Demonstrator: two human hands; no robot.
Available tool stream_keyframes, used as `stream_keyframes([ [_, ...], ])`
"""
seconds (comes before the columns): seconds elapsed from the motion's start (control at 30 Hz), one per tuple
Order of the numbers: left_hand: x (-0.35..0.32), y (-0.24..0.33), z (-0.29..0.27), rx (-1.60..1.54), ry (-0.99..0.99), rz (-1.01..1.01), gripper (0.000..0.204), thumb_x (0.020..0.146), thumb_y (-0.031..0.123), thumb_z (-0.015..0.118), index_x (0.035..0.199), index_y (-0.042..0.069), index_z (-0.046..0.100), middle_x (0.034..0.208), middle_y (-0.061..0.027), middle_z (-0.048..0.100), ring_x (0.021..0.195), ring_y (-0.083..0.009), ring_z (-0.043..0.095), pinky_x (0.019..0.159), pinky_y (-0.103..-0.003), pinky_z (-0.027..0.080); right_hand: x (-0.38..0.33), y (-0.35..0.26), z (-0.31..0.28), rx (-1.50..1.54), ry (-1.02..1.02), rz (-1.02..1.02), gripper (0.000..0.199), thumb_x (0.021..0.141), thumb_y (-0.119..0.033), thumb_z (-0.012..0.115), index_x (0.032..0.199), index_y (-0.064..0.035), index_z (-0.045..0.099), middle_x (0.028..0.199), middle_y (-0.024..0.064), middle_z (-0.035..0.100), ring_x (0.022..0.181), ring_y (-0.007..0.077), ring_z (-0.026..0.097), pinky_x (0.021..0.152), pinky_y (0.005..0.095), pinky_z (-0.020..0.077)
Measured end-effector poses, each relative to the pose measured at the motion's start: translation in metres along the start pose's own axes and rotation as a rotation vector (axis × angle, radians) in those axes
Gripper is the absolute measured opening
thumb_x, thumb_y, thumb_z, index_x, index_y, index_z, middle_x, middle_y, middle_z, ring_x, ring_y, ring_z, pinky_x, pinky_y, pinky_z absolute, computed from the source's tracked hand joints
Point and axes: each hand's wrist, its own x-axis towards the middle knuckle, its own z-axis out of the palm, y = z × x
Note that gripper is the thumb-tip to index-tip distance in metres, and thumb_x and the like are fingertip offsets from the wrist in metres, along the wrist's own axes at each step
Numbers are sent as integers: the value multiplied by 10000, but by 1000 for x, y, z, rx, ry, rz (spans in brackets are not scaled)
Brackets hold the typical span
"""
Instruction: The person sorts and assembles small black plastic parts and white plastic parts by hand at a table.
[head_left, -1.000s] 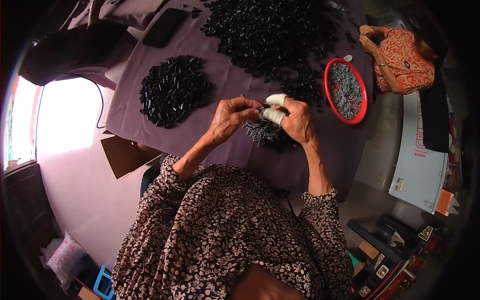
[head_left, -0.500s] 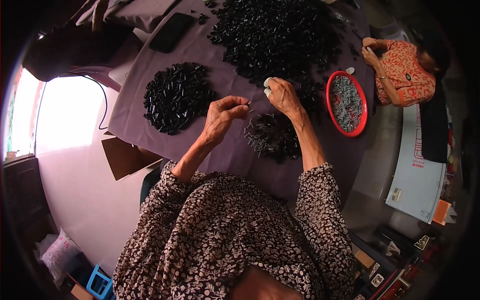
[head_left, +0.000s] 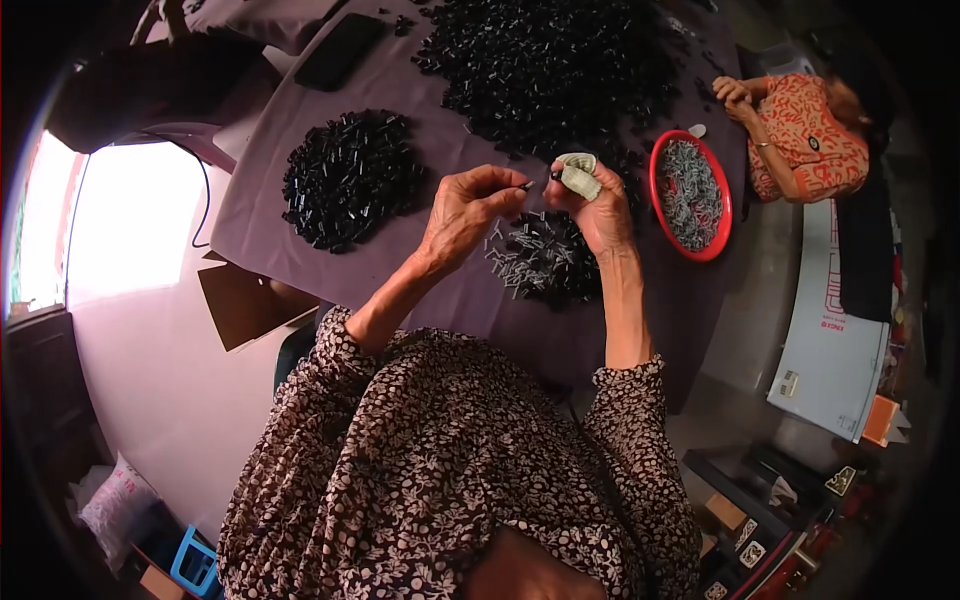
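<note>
My left hand (head_left: 465, 212) is closed, thumb and forefinger pinching a small dark piece (head_left: 526, 186) with a greyish end. Facing it, my right hand (head_left: 602, 208) has pale tape (head_left: 578, 177) wrapped on its fingers and pinches a small black plastic piece (head_left: 556, 175). A narrow gap separates the two pieces. Just below my hands lies a small heap of grey pins and black pieces (head_left: 540, 262). To the left is a round pile of black pieces (head_left: 350, 180), and a far larger black pile (head_left: 545, 75) spreads beyond my hands.
A red bowl (head_left: 656, 200) of thin grey pins stands at the right on the purple tablecloth (head_left: 440, 285). A dark phone-like slab (head_left: 340, 52) lies at the far left. Across the right edge sits a person in an orange patterned top (head_left: 815, 135). A cardboard box (head_left: 245, 305) stands beside the table.
My right hand has turned and come back from the large pile's edge, now showing a black piece in its fingers. My left hand has moved right, closer to it.
</note>
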Motion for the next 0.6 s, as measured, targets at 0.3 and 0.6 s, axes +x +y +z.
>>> stream_keyframes([
  [0.3, -5, 14, 12, 59, -34, 31, 176, 806, 81, 611, 948, -22, 616, 770, -41, 619, 700, -80, 559, 680, -225, 466, -19, -25, 25, -241, -14, -88, 125, 811, -101, 573, 896, -16, 607, 845, 39, 599, 671, 103, 569, 609, 250, 469],
  [0.6, -6, 13, 8, 198, -34, 84, 191, 795, 80, 618, 957, -22, 618, 792, -39, 625, 732, -72, 558, 687, -223, 465, -18, -36, 35, -619, -59, -102, 131, 802, -74, 569, 909, -12, 612, 763, 14, 613, 644, 60, 566, 602, 205, 468],
])
